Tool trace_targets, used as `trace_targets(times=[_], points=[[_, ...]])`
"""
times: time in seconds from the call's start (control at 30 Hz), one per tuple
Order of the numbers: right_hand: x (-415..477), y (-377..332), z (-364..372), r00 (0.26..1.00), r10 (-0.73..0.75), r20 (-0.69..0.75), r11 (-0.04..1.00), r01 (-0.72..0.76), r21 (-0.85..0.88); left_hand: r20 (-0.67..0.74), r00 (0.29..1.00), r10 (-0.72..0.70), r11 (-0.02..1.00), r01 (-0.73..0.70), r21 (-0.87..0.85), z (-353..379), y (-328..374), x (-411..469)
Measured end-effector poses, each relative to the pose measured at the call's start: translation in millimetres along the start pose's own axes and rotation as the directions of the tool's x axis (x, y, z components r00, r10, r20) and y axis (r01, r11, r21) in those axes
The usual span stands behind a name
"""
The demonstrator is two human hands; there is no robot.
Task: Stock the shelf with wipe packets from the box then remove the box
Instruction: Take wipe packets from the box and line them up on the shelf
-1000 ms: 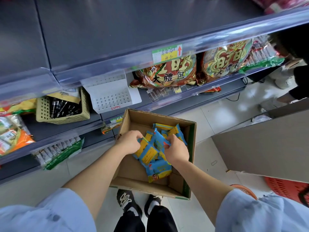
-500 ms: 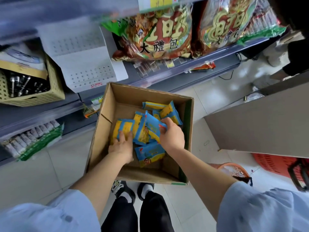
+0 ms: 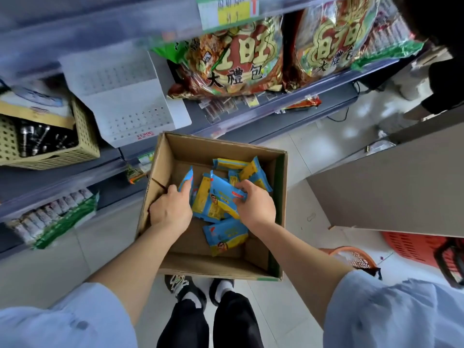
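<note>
A basket [image 3: 82,144] sits on the shelf [image 3: 62,177] at left. The open box [image 3: 216,146] stands in front of the shelf. The left hand [image 3: 170,212] is inside the box by its left wall, fingers curled, pinching one upright packet [image 3: 187,182]. The right hand [image 3: 256,207] is at box centre, fingers curled round a bundle [image 3: 221,194] of packets. A loose packet [image 3: 226,236] lies flat on the box bottom, between the wrists.

Floor [image 3: 321,151]: pale glossy tiles catching soft light
Shelves [image 3: 62,177]: grey metal, across top and left
Right side: grey board [image 3: 389,187] above a red basket [image 3: 411,244]
</note>
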State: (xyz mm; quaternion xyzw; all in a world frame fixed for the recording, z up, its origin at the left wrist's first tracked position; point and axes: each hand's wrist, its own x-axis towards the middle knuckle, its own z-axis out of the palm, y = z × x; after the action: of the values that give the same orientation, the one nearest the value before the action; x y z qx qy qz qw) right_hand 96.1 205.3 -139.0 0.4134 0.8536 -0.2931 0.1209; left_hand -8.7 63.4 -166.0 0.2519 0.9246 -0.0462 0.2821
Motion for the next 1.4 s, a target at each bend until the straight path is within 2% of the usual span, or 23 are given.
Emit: trace_targets(times=[0.1,0.27,0.37,0.57,0.77,1.1,1.3,1.4], points=[[-7.5,-15.1,-16.3,1.000,-0.012,-0.008,1.000,0.012,-0.020,-0.033,0.998,0.045,0.999,-0.046,-0.008,-27.9,-2.5,-5.8],[-27.1,-47.8,-53.2,0.996,-0.087,-0.034,0.994,0.084,-0.076,-0.105,0.993,0.058,0.969,-0.081,-0.235,-77.5,-19.0,-34.1],[-39.7,-72.0,-78.1,0.987,-0.157,-0.030,0.979,0.152,-0.138,-0.157,0.987,0.013,0.940,-0.065,-0.334,-106.6,-44.3,-57.1],[-73.4,-128.2,-119.3,0.922,-0.388,-0.004,0.908,0.382,-0.171,-0.330,0.935,-0.130,0.934,0.004,-0.358,-161.6,-88.3,-121.4],[-124.8,-183.1,-153.1,0.813,-0.582,-0.015,0.797,0.566,-0.212,-0.440,0.828,-0.347,0.904,0.170,-0.393,-208.0,-135.3,-212.7],[-222.0,-302.2,-168.3,0.586,-0.810,0.017,0.578,0.803,-0.146,-0.598,0.595,-0.538,0.841,0.331,-0.427,-257.6,-236.7,-363.1],[-283.3,-379.2,-157.5,0.474,-0.880,0.016,0.472,0.878,-0.075,-0.623,0.471,-0.624,0.774,0.270,-0.572,-279.0,-304.6,-445.3],[-315.5,-419.0,-147.9,0.410,-0.912,0.007,0.409,0.910,-0.075,-0.613,0.439,-0.657,0.737,0.203,-0.645,-287.2,-341.7,-478.3]])
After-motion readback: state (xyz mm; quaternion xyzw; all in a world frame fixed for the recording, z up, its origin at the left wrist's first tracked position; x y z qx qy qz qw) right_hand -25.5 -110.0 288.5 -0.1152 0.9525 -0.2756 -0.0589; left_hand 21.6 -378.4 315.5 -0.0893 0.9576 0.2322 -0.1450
